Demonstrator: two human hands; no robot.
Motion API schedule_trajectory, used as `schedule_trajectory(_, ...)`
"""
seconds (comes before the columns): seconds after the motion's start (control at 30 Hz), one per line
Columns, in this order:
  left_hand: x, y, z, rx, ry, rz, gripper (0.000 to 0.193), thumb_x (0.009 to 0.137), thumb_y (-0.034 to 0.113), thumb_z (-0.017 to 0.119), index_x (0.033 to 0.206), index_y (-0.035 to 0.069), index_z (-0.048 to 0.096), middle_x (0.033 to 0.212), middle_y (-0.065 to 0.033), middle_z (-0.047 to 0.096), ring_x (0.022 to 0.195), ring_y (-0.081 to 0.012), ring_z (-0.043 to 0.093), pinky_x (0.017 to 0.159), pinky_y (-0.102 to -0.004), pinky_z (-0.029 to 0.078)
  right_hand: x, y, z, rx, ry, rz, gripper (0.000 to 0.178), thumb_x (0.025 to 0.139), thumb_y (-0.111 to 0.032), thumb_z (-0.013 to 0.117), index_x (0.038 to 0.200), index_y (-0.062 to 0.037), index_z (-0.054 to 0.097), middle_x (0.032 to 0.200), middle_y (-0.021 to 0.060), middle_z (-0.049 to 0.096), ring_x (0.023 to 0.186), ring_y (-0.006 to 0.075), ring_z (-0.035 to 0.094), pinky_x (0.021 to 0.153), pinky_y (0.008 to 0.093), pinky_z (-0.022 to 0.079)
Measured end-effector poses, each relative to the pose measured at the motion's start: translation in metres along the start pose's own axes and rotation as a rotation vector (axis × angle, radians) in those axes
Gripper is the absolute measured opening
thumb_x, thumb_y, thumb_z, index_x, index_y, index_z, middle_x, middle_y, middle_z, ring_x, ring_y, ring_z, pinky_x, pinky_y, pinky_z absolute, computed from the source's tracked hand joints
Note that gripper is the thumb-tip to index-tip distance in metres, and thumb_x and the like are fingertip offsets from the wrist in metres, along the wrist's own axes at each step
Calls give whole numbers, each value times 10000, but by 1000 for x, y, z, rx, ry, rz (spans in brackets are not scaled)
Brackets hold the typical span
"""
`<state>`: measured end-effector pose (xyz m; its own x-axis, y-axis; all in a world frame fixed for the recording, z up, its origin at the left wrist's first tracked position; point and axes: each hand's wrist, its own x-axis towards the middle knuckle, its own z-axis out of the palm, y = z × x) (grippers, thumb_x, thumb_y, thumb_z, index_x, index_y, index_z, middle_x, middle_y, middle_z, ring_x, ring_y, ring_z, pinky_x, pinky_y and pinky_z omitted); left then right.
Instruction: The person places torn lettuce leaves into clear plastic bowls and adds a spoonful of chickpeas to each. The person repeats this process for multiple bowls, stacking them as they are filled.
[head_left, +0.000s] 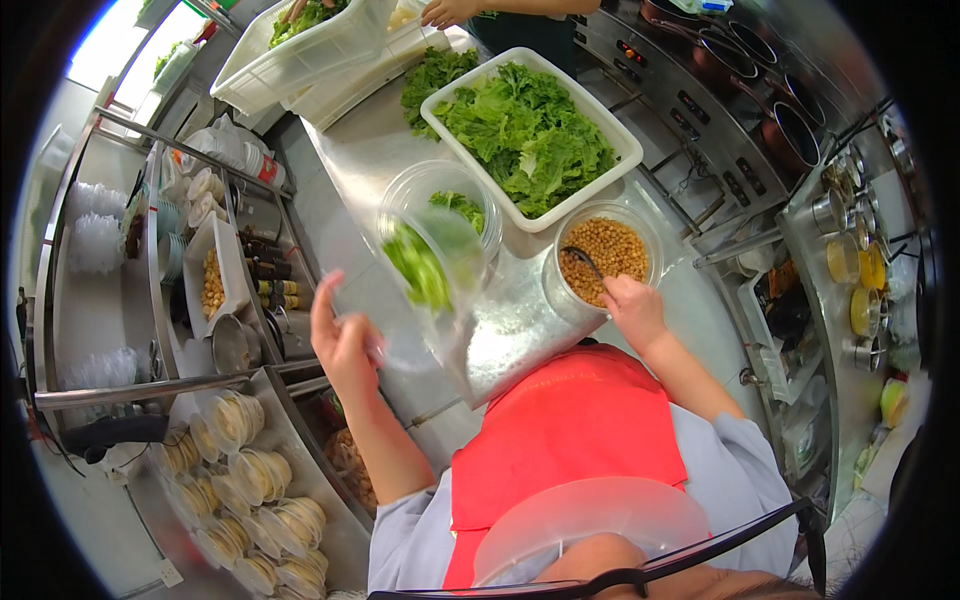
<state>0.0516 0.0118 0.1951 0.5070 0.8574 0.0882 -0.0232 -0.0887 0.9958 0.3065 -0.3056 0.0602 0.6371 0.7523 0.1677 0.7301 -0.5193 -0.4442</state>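
Note:
My right hand (636, 306) grips a spoon (583, 260) that dips into a round clear tub of small golden-brown beans or nuts (606, 246). My left hand (348, 338) is off the table's left edge, its index finger stretched up and the others curled. Beside it a tilted clear plastic bowl (455, 245) with green lettuce (415, 265) is in the air, smeared by motion. It seems to be in my left hand, though the contact is blurred. Behind it stand round clear containers (412, 182) with some greens. A white tub (432, 108) of leafy lettuce (530, 135) stands farther back.
At the top, another person's hand (448, 12) is beside a white crate (300, 70). Steel shelves (100, 300) with dishes and packs line the left; lidded round packs (260, 475) fill the lower left. Cookers with dark pots (790, 130) and shelves of jars (866, 312) stand right.

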Motion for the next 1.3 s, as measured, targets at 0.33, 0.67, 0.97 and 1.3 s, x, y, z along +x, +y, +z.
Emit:
schedule_trajectory(0.33,-83,-154,42,255,-291,-519,570,968,73,567,1531,103,487,647,-67,638,519,-145,597,498,-322,464,-15,34,-10,834,55,583,180,962,-125,736,961,54,754,719,-12,655,658,78,567,582,285,452)
schedule_trajectory(0.67,2,-116,51,270,210,-199,376,1004,374,682,1059,7,623,722,-93,654,603,-145,637,599,-326,528,-25,-17,-54,813,59,197,151,988,-117,717,1010,30,740,792,2,676,654,112,608,554,305,460)
schedule_trajectory(0.97,50,-79,73,195,142,-141,333,1010,214,646,767,57,480,632,-22,557,458,-127,533,449,-322,448,-17,5,-8,150,23,-13,144,926,-117,718,984,13,700,865,146,695,766,360,681,650,450,531)
schedule_trajectory(1.3,42,-91,50,260,177,-26,350,1070,230,596,765,75,524,620,7,541,525,-68,499,486,-270,363,-30,40,-19,854,36,599,171,964,-129,734,981,40,751,775,-25,651,721,58,534,625,256,428)
